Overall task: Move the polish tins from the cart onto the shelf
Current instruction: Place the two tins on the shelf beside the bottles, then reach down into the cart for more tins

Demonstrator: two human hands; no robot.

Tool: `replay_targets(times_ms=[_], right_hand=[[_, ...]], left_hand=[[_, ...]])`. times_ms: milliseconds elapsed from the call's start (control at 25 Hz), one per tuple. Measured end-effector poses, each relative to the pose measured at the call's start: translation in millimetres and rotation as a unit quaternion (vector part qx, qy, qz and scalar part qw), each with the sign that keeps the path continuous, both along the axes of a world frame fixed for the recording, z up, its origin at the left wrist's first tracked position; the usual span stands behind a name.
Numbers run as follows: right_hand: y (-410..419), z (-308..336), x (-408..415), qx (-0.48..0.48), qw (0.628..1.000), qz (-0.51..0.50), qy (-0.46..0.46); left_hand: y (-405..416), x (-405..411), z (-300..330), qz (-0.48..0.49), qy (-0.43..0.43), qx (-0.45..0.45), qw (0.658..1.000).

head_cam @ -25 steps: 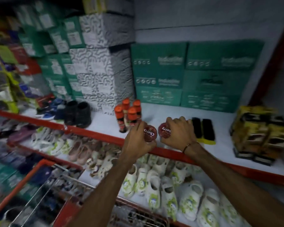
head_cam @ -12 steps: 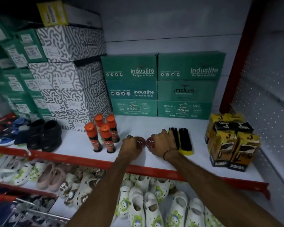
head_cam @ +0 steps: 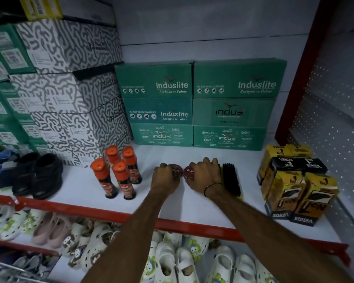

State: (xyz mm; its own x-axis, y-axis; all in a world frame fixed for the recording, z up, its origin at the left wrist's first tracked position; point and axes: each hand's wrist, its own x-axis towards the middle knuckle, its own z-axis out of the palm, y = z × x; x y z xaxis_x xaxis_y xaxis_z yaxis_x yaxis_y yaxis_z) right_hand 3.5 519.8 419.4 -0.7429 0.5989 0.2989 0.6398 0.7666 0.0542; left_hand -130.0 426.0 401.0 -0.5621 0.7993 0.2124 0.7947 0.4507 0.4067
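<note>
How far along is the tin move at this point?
Done: nothing released; no loose tins show on the shelf. In hand: left hand and right hand each grip a tin, low on the shelf between bottles and brush. Left: letting go; the cart is out of view.

My left hand [head_cam: 166,177] and right hand [head_cam: 205,174] are resting side by side on the white shelf [head_cam: 74,185], each closed over a polish tin, and the space around them is hemming me in. The orange-capped bottles [head_cam: 119,172] are standing just beside my left hand, blocking that side. The black brush [head_cam: 231,180] is lying against my right hand, closing that side. Behind my knuckles a bare strip is running back to the green boxes [head_cam: 194,105], which are walling off the rear. Between the brush and the yellow cartons [head_cam: 294,184] an open lane is lying free. The front, over the red shelf edge [head_cam: 102,211], is staying open for my arms.
</note>
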Motion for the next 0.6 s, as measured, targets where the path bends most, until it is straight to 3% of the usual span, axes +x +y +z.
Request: replay_targets(times_ms=[120, 200, 320, 480, 600], right_hand=[[-3, 4, 0, -0.022, 0.999, -0.011, 0.027], [-17, 9, 5, -0.042, 0.993, -0.016, 0.106], [-62, 13, 10, -0.051, 0.972, 0.026, 0.228], [-146, -3, 16, -0.06, 0.928, 0.093, 0.356], [-217, -55, 28, -0.096, 0.915, 0.183, 0.348]], left_hand=[[1, 5, 4, 0.006, 0.004, -0.012, 1.0], [-9, 14, 12, 0.03, -0.017, -0.007, 0.999], [-53, 29, 18, 0.027, 0.017, 0.137, 0.99], [-145, 57, 0, 0.106, 0.025, 0.317, 0.942], [-218, 70, -54, 0.19, 0.011, 0.328, 0.925]])
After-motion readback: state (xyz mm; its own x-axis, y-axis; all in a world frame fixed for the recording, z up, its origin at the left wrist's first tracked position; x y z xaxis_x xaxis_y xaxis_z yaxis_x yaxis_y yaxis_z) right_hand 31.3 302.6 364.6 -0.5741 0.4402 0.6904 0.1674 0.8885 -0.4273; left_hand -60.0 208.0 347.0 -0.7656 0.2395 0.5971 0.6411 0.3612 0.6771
